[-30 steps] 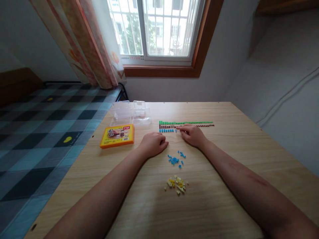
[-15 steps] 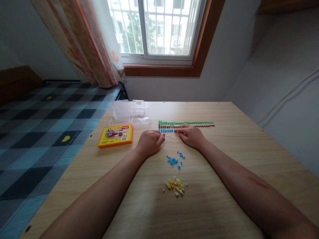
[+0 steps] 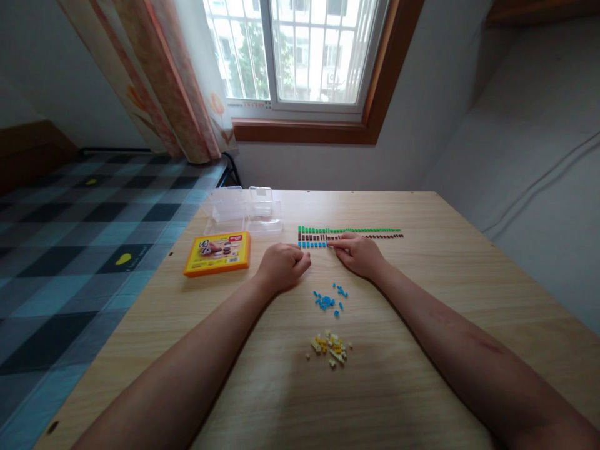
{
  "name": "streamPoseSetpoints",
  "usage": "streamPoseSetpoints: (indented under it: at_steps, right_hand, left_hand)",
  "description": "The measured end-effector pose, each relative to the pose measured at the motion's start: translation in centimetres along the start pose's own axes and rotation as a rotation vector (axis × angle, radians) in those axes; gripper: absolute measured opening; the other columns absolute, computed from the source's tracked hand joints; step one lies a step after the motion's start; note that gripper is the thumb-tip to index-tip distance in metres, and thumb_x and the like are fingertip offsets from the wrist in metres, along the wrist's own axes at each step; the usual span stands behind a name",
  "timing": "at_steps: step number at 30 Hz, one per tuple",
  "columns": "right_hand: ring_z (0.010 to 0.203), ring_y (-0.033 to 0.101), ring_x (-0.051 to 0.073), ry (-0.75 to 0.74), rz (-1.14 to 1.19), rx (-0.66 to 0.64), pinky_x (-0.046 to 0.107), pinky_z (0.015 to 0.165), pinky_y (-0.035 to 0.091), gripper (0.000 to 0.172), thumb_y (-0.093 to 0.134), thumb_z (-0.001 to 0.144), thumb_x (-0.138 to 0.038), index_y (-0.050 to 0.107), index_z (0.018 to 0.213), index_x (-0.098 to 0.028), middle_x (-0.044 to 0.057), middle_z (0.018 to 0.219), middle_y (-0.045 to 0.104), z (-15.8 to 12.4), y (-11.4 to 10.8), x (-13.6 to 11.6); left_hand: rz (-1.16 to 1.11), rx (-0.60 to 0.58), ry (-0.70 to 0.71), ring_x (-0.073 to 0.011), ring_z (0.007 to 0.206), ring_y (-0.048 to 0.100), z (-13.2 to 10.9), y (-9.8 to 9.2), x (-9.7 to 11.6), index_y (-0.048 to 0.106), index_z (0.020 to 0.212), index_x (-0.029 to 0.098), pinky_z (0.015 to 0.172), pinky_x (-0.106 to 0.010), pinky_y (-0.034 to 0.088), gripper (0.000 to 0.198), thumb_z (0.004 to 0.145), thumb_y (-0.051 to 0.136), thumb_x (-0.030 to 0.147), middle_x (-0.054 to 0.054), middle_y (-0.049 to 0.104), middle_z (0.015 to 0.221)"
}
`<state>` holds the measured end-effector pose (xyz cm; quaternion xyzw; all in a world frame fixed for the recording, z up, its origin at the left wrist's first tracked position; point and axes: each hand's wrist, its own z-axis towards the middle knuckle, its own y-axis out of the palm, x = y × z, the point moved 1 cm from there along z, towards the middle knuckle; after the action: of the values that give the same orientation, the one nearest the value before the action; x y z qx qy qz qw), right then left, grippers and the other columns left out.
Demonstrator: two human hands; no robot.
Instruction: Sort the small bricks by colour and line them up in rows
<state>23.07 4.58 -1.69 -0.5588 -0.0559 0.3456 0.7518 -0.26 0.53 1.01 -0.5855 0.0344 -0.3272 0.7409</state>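
Observation:
My left hand (image 3: 282, 267) rests on the table in a loose fist, its fingertips beside the left end of a row of small blue building bricks (image 3: 312, 245). At the right end of that row, my right hand (image 3: 360, 255) has its thumb and index finger pressed together, touching or almost touching the last brick; anything between them is too small to see. Behind the blue row run a row of brown bricks (image 3: 312, 237), partly covered by my right hand, and a row of green bricks (image 3: 365, 230). A loose pile of blue bricks (image 3: 327, 302) lies between my forearms.
Nearer me is a pile of yellow and cream bricks (image 3: 330, 347). An orange-yellow box (image 3: 218, 254) lies left of my left hand, with clear plastic containers (image 3: 244, 211) behind it. The wooden table (image 3: 445, 281) ends before the window wall; a bed (image 3: 117, 250) stands at left.
Both hands stay nearly in place, with only a slight shift of the right fingertips at the end of the blue row. The view tilts very slightly.

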Motion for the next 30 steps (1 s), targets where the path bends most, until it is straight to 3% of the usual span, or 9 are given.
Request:
streamPoseSetpoints:
  at_steps: [30]
  right_hand:
    - [0.094,0.065,0.018,0.037,-0.103,-0.074,0.027,0.077,0.046,0.032,0.05,0.099,-0.031,0.075,0.118,-0.03,0.004,0.107,0.071,-0.2,-0.5,-1.2]
  left_hand:
    - [0.038,-0.019,0.065,-0.0135,0.056,0.049,0.0,0.5,-0.3,0.061,0.053,0.017,0.059,-0.029,0.031,0.046,0.095,0.047,0.031,-0.003,0.059,0.058]
